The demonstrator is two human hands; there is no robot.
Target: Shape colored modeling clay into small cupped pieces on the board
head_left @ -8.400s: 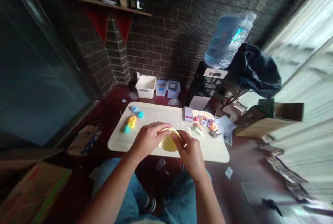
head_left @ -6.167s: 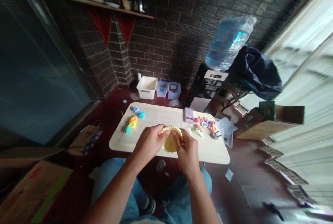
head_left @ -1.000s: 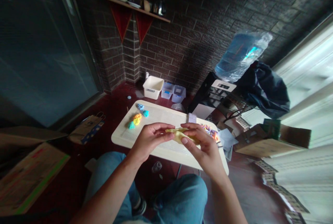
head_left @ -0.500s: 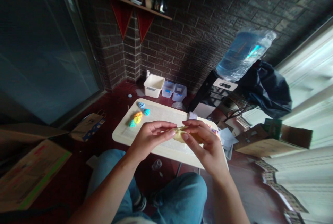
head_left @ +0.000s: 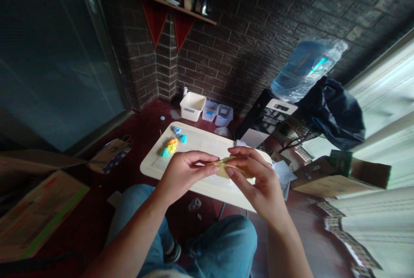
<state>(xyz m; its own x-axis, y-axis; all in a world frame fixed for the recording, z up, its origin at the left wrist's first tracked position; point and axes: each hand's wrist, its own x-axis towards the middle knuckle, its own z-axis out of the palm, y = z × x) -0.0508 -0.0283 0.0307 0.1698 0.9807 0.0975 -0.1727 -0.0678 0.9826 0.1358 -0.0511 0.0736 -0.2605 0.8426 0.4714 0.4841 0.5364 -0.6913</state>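
Note:
Above the pale table (head_left: 155, 163), a piece of pale yellow modelling clay (head_left: 223, 169) spans the gap between my two hands. My left hand (head_left: 186, 172) pinches its left end between thumb and fingers. My right hand (head_left: 258, 181) curls round the right side, thumb in front and fingers over the top, hiding part of it. The clay looks thin-edged and folded, seen nearly side-on. On the table's left lie blue clay lumps (head_left: 183, 138), an orange and yellow lump (head_left: 172, 145) and a green lump (head_left: 165, 152). My right hand covers most of the table's right side.
Behind the table stand a white bin (head_left: 193, 106) and two clear plastic boxes (head_left: 224, 115). A water dispenser (head_left: 258, 116) carries a large bottle (head_left: 305, 69). Cardboard boxes (head_left: 339, 174) are at the right, another carton (head_left: 42, 213) at the left, beside a paper bag (head_left: 110, 156).
The yellow clay, a round cup shape with its rim up earlier, is now turned and pinched into a folded form. My right hand has shifted to its right side. The view has swung left.

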